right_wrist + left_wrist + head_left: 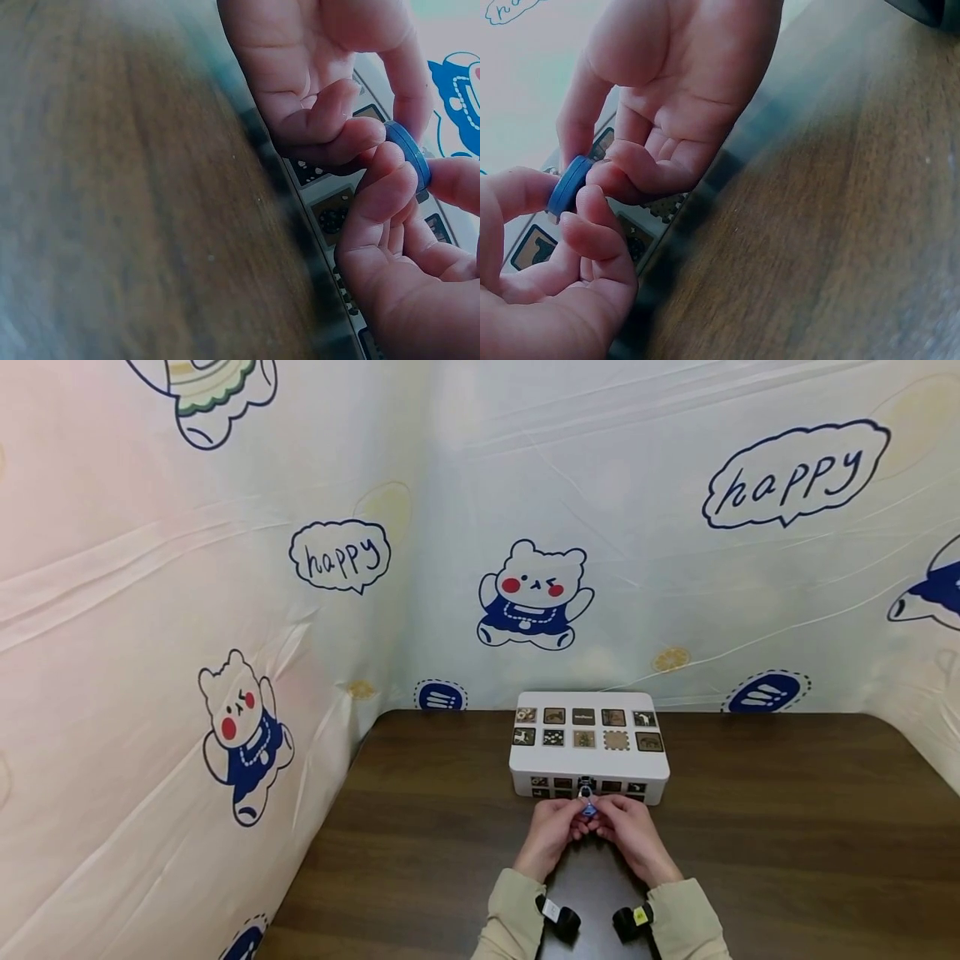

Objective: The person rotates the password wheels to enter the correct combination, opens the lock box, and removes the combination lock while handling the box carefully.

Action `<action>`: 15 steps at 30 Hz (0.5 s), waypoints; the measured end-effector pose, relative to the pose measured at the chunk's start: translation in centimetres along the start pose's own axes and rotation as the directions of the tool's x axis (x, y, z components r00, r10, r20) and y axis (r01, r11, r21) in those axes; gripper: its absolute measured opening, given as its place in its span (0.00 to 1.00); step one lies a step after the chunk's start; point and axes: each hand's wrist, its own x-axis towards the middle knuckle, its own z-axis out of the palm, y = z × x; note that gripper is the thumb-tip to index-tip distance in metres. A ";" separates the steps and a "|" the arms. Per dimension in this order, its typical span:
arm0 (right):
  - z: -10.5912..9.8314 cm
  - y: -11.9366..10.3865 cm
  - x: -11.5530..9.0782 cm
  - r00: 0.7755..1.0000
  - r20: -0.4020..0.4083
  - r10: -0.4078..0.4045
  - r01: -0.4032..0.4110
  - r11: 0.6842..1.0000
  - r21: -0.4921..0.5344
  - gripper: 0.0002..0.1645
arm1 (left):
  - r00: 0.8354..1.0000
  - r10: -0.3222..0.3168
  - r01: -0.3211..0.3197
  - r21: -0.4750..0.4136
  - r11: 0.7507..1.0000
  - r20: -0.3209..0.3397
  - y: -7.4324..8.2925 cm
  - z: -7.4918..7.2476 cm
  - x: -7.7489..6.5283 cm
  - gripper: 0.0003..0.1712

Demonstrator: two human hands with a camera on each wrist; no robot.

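A small blue padlock (589, 810) hangs by its silver shackle at the front clasp (586, 782) of a white box (585, 760). My left hand (553, 833) pinches the padlock body from the left, between thumb and fingertips. From the other side my right hand (632, 835) pinches it the same way, so the fingertips of both hands nearly meet. In the left wrist view the padlock (568, 186) appears edge-on as a thick blue disc. The right wrist view shows the padlock (408, 156) between the same fingers, its face hidden.
The box lid bears rows of small square picture stickers (584, 739). Under it is a dark brown wooden table (787, 827). A pale cloth (637, 618) with cartoon bears hangs behind the table and at its sides. Black wrist cameras (562, 920) sit by both sleeves.
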 end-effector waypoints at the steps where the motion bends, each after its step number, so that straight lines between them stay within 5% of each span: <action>1: 0.0 0.0 0.0 1.000 0.001 0.000 0.000 1.000 -0.002 0.15 | 1.000 0.001 -0.001 -0.003 1.000 0.003 0.0 0.0 0.0 0.10; 15: -0.2 -0.1 0.0 1.000 0.023 0.013 -0.012 1.000 -0.012 0.18 | 1.000 -0.004 0.004 0.019 1.000 0.006 0.3 0.0 -0.3 0.10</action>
